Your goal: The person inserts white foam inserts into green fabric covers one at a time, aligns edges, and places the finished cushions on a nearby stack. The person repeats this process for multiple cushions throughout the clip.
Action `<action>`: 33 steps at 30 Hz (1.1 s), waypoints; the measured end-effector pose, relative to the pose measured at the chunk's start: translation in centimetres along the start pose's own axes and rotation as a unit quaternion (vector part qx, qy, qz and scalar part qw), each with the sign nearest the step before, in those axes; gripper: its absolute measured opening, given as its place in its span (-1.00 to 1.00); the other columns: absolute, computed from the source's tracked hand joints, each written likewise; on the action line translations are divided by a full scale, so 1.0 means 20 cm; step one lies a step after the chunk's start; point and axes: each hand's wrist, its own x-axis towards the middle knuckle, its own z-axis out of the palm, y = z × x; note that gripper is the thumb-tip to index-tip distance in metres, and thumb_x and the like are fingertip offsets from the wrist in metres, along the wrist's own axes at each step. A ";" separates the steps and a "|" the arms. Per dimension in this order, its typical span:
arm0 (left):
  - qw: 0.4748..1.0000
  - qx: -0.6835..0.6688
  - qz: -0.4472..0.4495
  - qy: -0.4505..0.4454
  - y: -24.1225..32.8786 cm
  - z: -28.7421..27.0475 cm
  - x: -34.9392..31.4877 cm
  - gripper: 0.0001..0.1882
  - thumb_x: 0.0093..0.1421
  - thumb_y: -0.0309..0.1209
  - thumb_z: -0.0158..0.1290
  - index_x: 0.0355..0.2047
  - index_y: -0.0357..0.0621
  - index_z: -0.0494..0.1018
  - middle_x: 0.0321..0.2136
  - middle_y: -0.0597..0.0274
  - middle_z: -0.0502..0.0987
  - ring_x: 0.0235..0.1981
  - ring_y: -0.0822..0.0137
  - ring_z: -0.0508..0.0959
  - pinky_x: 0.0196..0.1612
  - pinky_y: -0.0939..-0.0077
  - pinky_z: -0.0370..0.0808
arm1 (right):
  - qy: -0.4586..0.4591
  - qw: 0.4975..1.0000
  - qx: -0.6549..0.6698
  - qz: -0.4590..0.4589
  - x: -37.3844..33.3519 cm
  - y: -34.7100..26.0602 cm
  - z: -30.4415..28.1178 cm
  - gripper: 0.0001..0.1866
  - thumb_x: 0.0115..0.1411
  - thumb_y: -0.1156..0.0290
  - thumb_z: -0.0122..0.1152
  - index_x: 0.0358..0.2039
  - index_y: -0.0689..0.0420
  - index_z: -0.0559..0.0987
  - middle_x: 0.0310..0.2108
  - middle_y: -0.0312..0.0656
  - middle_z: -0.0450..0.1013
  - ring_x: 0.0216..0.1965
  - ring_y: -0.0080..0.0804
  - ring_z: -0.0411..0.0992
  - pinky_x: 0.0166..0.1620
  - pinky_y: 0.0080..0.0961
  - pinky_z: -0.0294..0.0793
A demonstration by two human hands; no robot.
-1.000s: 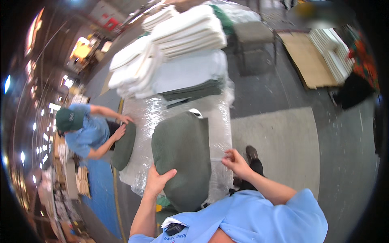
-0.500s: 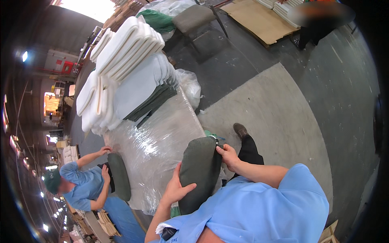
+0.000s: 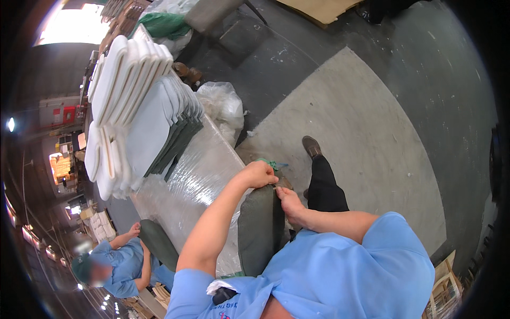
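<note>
A dark grey-green padded cushion (image 3: 259, 228) lies at the near right edge of the plastic-wrapped table, close against my body. My left hand (image 3: 258, 175) reaches over to its far end, with fingers pinched at the corner. On the right side of that corner, my right hand (image 3: 290, 204) pinches the cushion's edge with thumb and fingers. The two sets of fingertips nearly meet, and any small part between them is too small to make out. Just beyond them is a green bundle (image 3: 270, 164) with a blue strand.
Clear plastic film covers the table (image 3: 207, 170). Folded white padding (image 3: 130, 80) and layered grey-white sheets (image 3: 154, 125) are stacked at its far end. A co-worker (image 3: 119, 263) at the left holds another dark cushion (image 3: 158, 242). A plastic bag (image 3: 222, 109) lies beyond the table.
My left hand has left the cushion's left side and moved to its far corner beside my right hand. The co-worker's cushion has tilted. My view has shifted to the right.
</note>
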 end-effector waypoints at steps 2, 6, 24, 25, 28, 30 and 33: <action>0.995 0.069 -0.013 -0.073 0.03 -0.02 0.07 -0.62 0.18 -0.09 0.35 -0.30 -0.21 0.73 -0.49 0.03 0.68 -0.44 0.29 0.68 -0.32 0.33 0.59 | 0.012 1.000 0.011 -0.001 0.01 0.00 0.00 -0.65 0.62 0.16 -0.10 -0.06 0.11 0.60 -0.17 -0.29 0.58 -0.16 -0.51 0.46 -0.02 -0.44 0.44; 0.982 0.051 -0.024 -0.183 0.05 -0.04 0.15 -0.61 0.17 -0.08 0.40 -0.28 -0.21 0.74 -0.50 0.12 0.67 -0.54 0.27 0.63 -0.41 0.30 0.58 | 0.059 0.998 0.027 -0.027 0.00 -0.02 0.01 -0.64 0.62 0.17 -0.13 -0.04 0.13 0.59 -0.18 -0.27 0.58 -0.15 -0.47 0.47 -0.02 -0.42 0.46; 0.964 0.028 -0.076 -0.254 0.24 -0.03 0.27 -0.61 0.21 -0.19 0.37 -0.23 -0.36 0.70 -0.39 0.03 0.71 -0.42 0.19 0.72 -0.33 0.26 0.72 | 0.084 0.993 0.082 -0.019 -0.05 -0.05 -0.08 -0.61 0.62 0.13 -0.13 0.00 0.14 0.58 -0.11 -0.22 0.58 -0.09 -0.41 0.47 0.06 -0.37 0.43; 0.960 0.059 -0.077 -0.261 0.29 -0.05 0.26 -0.62 0.21 -0.20 0.37 -0.23 -0.37 0.69 -0.39 0.03 0.71 -0.43 0.18 0.72 -0.34 0.25 0.72 | 0.085 0.992 0.085 -0.024 -0.05 -0.04 -0.08 -0.61 0.62 0.14 -0.12 0.01 0.14 0.58 -0.10 -0.22 0.58 -0.08 -0.41 0.47 0.06 -0.38 0.43; 0.946 0.140 -0.077 -0.283 0.30 0.01 0.31 -0.71 0.23 -0.28 0.35 -0.23 -0.30 0.70 -0.44 0.05 0.68 -0.47 0.19 0.71 -0.38 0.24 0.71 | 0.071 0.992 0.096 -0.028 -0.05 -0.04 -0.07 -0.62 0.62 0.14 -0.11 0.02 0.15 0.59 -0.09 -0.21 0.59 -0.08 -0.42 0.48 0.05 -0.39 0.43; 0.939 0.170 -0.074 -0.290 0.30 0.05 0.33 -0.72 0.22 -0.28 0.35 -0.27 -0.30 0.68 -0.45 0.07 0.67 -0.49 0.20 0.70 -0.40 0.23 0.70 | 0.062 0.990 0.125 -0.022 -0.06 -0.05 -0.08 -0.62 0.62 0.15 -0.10 0.01 0.15 0.60 -0.09 -0.20 0.59 -0.08 -0.42 0.49 0.06 -0.41 0.44; 0.946 0.129 -0.076 -0.287 0.29 0.06 0.35 -0.75 0.23 -0.28 0.34 -0.35 -0.25 0.64 -0.52 0.14 0.62 -0.55 0.26 0.64 -0.48 0.28 0.63 | 0.075 0.993 0.087 -0.036 -0.07 -0.07 -0.08 -0.58 0.61 0.09 -0.10 0.00 0.15 0.60 -0.10 -0.18 0.59 -0.08 -0.41 0.50 0.05 -0.40 0.45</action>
